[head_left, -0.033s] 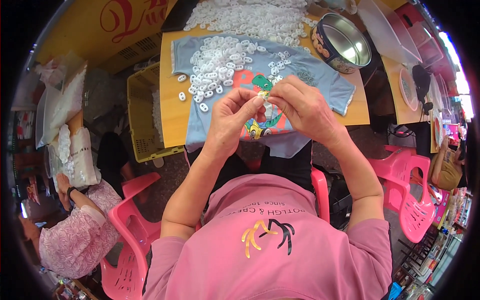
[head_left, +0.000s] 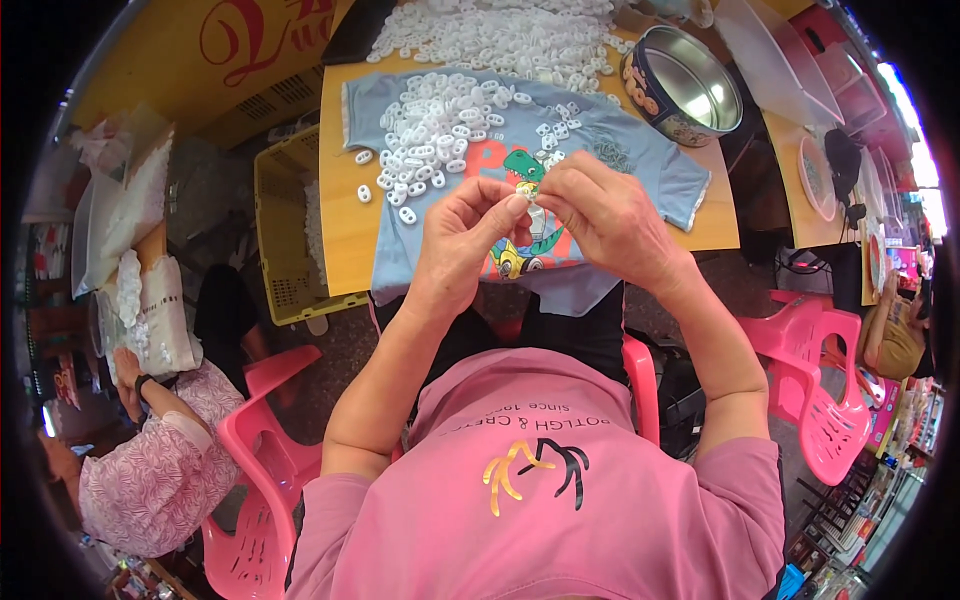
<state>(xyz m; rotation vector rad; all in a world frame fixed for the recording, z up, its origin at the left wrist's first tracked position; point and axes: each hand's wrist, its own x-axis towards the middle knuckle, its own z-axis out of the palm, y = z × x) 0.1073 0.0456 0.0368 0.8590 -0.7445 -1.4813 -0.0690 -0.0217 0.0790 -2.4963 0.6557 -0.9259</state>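
Note:
My left hand and my right hand meet over a blue-grey T-shirt with a dinosaur print, spread on the table. Between my left thumb and fingers is a small whitish piece. My right fingertips pinch right beside it, and whatever they hold is hidden. Beyond my left hand lies a heap of white oval two-holed plastic pieces. Several small white squarish pieces lie beyond my right fingers, next to a loose grey-green tangle of tiny parts.
On the wooden table stand a larger white heap at the back and a round open tin at far right. A yellow crate and pink chairs flank me. A person sits at left.

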